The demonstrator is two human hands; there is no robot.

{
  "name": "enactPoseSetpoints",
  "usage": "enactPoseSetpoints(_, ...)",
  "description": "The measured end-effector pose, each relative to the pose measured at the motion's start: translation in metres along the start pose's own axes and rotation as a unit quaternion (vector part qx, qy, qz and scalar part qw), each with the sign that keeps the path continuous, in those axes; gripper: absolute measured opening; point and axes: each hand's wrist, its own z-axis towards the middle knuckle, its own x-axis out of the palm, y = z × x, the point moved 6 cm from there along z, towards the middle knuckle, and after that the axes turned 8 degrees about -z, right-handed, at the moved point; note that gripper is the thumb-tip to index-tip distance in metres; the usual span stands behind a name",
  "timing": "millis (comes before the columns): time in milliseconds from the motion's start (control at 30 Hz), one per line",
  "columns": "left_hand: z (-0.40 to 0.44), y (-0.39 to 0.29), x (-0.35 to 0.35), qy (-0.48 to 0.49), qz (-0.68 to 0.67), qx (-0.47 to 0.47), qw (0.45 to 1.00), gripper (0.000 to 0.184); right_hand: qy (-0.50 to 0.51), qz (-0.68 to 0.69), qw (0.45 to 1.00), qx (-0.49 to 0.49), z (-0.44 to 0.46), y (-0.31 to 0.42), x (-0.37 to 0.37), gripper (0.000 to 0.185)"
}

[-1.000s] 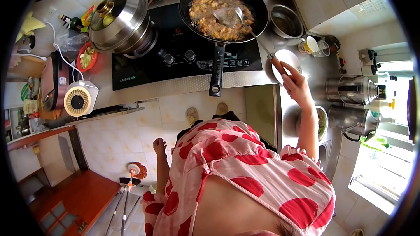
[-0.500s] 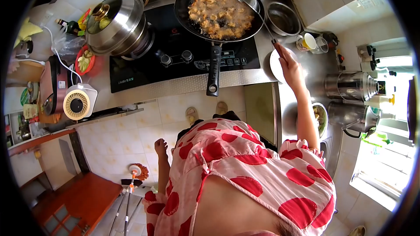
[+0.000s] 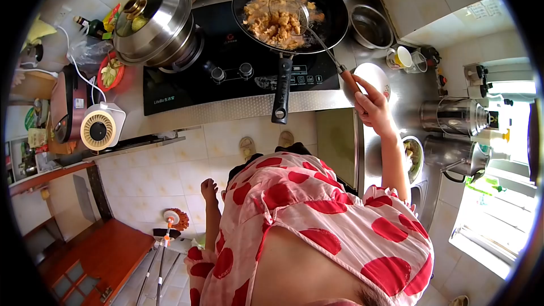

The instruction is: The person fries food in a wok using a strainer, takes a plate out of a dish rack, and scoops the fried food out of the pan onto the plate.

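Note:
My right hand (image 3: 374, 105) is wrapped round the brown handle of a wire-mesh skimmer (image 3: 288, 11). The skimmer's round head is over the wok (image 3: 334, 14), among browned fried pieces (image 3: 277, 28) in bubbling oil. The black wok sits on the right side of the cooktop, its long handle pointing toward me. Beneath my right hand, a white plate (image 3: 374, 75) rests on the steel counter. My left hand (image 3: 209, 188) hangs low beside my body, away from the counter, with its fingers curled and nothing visible in them.
A lidded steel pot (image 3: 153, 28) stands on the left of the black cooktop (image 3: 226, 88). Near it are a red bowl (image 3: 110, 73) and a small white fan (image 3: 99, 127). A metal basin (image 3: 371, 25) and cups (image 3: 399, 56) stand right of the wok. A mop (image 3: 167, 238) leans at lower left.
The skimmer head has moved from the wok's right side leftward over the fried pieces. My right hand has shifted down and slightly toward me. The left hand stays where it was.

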Motion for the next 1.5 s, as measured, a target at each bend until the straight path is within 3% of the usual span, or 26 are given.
enactPoseSetpoints(167, 0.006, 0.000, 0.000, -0.008, -0.015, 0.000, 1.000, 0.022, -0.053, -0.169, 0.980, -0.086, -0.003, 0.006, 0.007, 0.042)
enactPoseSetpoints(300, 0.008, 0.004, 0.001, -0.005, -0.004, -0.002, 1.000, 0.022, -0.050, -0.184, 0.973, -0.134, -0.003, 0.020, 0.023, 0.041)
enactPoseSetpoints(400, 0.009, 0.003, 0.000, -0.004, 0.004, -0.001, 1.000, 0.022, -0.047, -0.261, 0.934, -0.241, 0.001, 0.035, 0.032, 0.036)
enactPoseSetpoints(533, 0.007, 0.003, -0.002, -0.003, 0.009, -0.002, 1.000, 0.022, -0.073, -0.309, 0.924, -0.215, 0.009, 0.033, 0.027, 0.037)
enactPoseSetpoints(600, 0.008, 0.002, -0.002, -0.003, 0.006, -0.001, 1.000, 0.022, -0.059, -0.263, 0.955, -0.123, 0.019, 0.017, 0.022, 0.038)
enactPoseSetpoints(700, 0.005, 0.002, -0.003, -0.008, 0.001, 0.001, 1.000, 0.022, -0.044, -0.191, 0.978, -0.076, 0.033, 0.006, 0.020, 0.040)
enactPoseSetpoints(900, 0.002, -0.001, 0.000, -0.009, 0.003, -0.001, 1.000, 0.021, -0.073, -0.116, 0.984, -0.116, 0.034, 0.001, 0.009, 0.038)
enactPoseSetpoints(1033, 0.000, -0.004, 0.003, -0.011, 0.011, -0.005, 1.000, 0.021, 0.000, -0.046, 0.999, -0.023, 0.029, -0.007, 0.018, 0.038)
enactPoseSetpoints(1233, 0.005, -0.009, 0.005, -0.001, 0.010, 0.012, 1.000, 0.021, -0.062, -0.070, 0.993, -0.065, 0.034, -0.014, 0.006, 0.039)
enactPoseSetpoints(1333, 0.006, -0.010, 0.006, 0.003, 0.020, 0.011, 1.000, 0.021, -0.039, -0.069, 0.997, -0.024, 0.033, -0.020, 0.003, 0.038)
enactPoseSetpoints(1433, 0.002, -0.014, 0.009, -0.004, 0.012, 0.010, 1.000, 0.022, -0.065, -0.132, 0.987, -0.063, 0.043, -0.025, -0.004, 0.037)
enactPoseSetpoints(1500, 0.001, -0.016, 0.012, -0.006, 0.011, 0.010, 1.000, 0.022, -0.135, -0.237, 0.954, -0.126, 0.044, -0.009, -0.014, 0.036)
